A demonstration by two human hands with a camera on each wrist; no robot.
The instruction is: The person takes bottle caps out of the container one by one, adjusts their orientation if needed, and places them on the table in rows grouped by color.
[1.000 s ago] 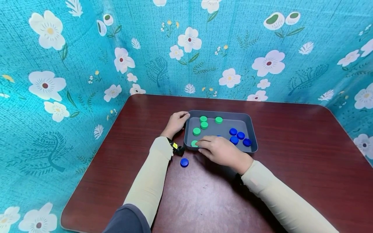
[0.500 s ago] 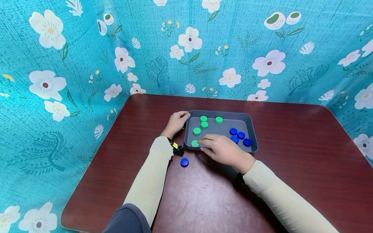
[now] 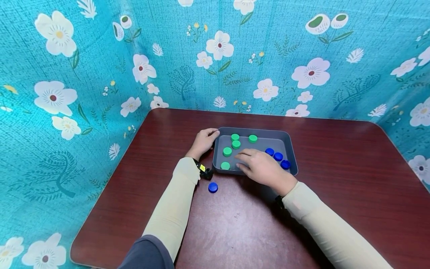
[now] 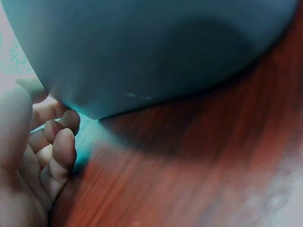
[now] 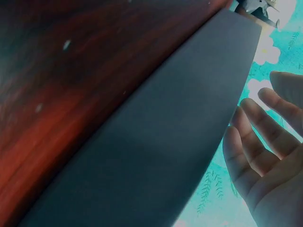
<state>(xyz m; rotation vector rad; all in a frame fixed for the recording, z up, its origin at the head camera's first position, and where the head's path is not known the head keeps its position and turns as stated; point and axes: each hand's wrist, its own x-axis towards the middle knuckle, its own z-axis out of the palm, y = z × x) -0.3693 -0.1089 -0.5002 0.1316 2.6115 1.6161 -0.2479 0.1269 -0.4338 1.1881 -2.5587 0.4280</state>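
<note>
A grey tray (image 3: 252,130) holds several green caps (image 3: 227,151) at its left and blue caps (image 3: 278,156) at its right. My left hand (image 3: 202,143) grips the tray's back left corner; in the left wrist view, thumb and fingers of that hand (image 4: 35,156) close on the edge of the tray (image 4: 142,56). My right hand (image 3: 263,167) hovers over the tray's near side, hiding part of its inside. In the right wrist view, the fingers of my right hand (image 5: 270,146) are apart and loosely bent beside the tray wall (image 5: 156,127), with nothing between them.
One blue cap (image 3: 213,187) lies on the dark red table (image 3: 339,160) in front of the tray's near left corner, close to my left wrist. A blue floral curtain (image 3: 188,74) hangs behind the table and along its left side.
My right hand has moved right and slightly back, away from the green cap at the near left corner, and now covers a blue cap seen before. The left hand stays put.
</note>
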